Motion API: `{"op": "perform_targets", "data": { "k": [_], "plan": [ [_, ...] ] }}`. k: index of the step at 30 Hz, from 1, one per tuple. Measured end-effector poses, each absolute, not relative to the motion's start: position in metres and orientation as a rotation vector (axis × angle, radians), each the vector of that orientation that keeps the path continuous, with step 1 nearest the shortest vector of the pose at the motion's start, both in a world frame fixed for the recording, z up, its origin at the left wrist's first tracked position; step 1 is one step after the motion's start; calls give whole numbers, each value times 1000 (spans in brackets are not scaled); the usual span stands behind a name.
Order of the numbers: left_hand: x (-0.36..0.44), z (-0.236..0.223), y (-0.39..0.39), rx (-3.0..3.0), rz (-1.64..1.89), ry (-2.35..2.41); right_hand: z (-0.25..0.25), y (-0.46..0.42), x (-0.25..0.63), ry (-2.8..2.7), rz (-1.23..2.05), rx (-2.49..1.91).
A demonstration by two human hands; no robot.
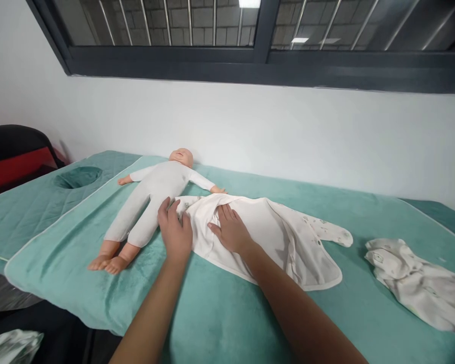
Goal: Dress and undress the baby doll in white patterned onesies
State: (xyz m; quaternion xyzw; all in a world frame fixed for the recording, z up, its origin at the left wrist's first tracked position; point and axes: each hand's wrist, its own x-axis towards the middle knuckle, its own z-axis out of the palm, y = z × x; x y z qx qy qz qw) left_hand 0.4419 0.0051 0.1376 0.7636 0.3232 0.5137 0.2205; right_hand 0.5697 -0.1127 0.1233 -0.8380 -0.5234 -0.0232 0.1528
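A white baby top (267, 230) with small prints on its sleeves lies spread on the bed, its plain inner side facing up. My right hand (233, 230) rests flat on its left part, fingers stretched out. At the garment's left edge is my left hand (174, 232), open with fingers apart and slightly bent, near the printed sleeve; whether it touches the cloth is hard to tell. Just left of that hand lies a baby doll (155, 184) on its back, with a white cloth body and bare plastic head, hands and feet. One doll hand meets the top's upper edge.
A green padded cover (98, 308) lies over the bed, which has a face hole (79, 177) at left. Another printed white garment (420, 283) lies crumpled at right. A black and red bag (18, 156) stands far left. Behind are a white wall and a barred window.
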Motion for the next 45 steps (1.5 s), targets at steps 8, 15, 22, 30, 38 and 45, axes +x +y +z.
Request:
{"op": "perform_targets", "data": {
  "k": [8,15,22,30,38,45],
  "plan": [
    [394,131,-44,2440,856,1184,123,-126,544,-1534,-78,-2420],
    [391,131,-52,2412,775,839,128,-141,527,-1695,-96,-2268],
    [379,133,-56,2076,768,739,136,-144,522,-1528,24,-2348],
    [372,135,-61,2100,685,744,131,-179,539,-1238,4,-2703],
    [376,128,-61,2233,737,829,139,-246,596,-921,-100,-2879],
    [376,120,-58,2408,941,780,135,-258,577,-1072,-294,-2747]
  ]
}}
